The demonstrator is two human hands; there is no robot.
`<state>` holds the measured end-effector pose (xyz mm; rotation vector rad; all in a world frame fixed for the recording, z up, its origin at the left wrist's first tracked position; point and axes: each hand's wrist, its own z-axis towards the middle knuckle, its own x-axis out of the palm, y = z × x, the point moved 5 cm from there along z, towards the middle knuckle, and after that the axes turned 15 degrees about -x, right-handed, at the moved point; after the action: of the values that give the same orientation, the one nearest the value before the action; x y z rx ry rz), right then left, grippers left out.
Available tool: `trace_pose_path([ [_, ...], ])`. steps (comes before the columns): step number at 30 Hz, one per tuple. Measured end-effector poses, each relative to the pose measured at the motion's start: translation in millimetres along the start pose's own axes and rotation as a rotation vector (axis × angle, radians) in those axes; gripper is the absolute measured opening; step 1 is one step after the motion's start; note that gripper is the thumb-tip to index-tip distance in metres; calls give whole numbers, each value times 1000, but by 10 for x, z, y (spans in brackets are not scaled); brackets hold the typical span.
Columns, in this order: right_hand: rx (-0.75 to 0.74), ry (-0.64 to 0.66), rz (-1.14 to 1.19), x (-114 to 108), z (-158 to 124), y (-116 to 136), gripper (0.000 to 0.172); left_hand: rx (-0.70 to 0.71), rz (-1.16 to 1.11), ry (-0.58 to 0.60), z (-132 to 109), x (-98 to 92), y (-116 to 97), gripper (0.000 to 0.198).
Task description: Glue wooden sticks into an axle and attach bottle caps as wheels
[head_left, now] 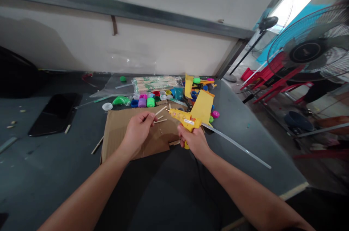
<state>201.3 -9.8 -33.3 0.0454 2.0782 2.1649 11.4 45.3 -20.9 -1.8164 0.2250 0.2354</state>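
My left hand point(138, 129) is closed in a pinch on a thin wooden stick point(160, 110), held over a sheet of brown cardboard point(120, 133). My right hand point(194, 139) grips a yellow glue gun point(184, 117) whose nozzle points left toward the stick's tip. A long clear glue stick point(240, 146) juts from the back of the gun to the right. Two more short wooden sticks point(160, 120) lie on the cardboard between my hands.
Coloured bottle caps point(147, 100), a pack of wooden sticks point(155, 82) and yellow card pieces point(202, 105) lie at the back of the dark table point(54, 173). A black phone point(56, 113) lies left. A standing fan point(311, 47) and red chairs point(268, 75) are to the right.
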Motion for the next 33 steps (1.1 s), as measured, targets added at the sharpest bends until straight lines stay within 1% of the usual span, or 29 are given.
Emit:
trace_pose_path([
  [4, -20, -6, 16, 1, 1, 27, 33, -7, -20, 10, 8, 9, 13, 30],
  [8, -22, -7, 22, 10, -2, 0, 32, -14, -41, 17, 7, 20, 12, 30],
  [15, -36, 28, 55, 40, -4, -87, 28, -41, -34, 5, -3, 14, 11, 31],
  [22, -54, 56, 55, 50, -18, -74, 27, -41, -40, -2, 2, 11, 16, 29],
  [28, -30, -7, 44, 10, -12, -43, 30, -33, -90, 22, -5, 19, 9, 28],
  [33, -40, 36, 50, 28, -20, 13, 35, -37, -89, 20, -6, 21, 2, 29],
])
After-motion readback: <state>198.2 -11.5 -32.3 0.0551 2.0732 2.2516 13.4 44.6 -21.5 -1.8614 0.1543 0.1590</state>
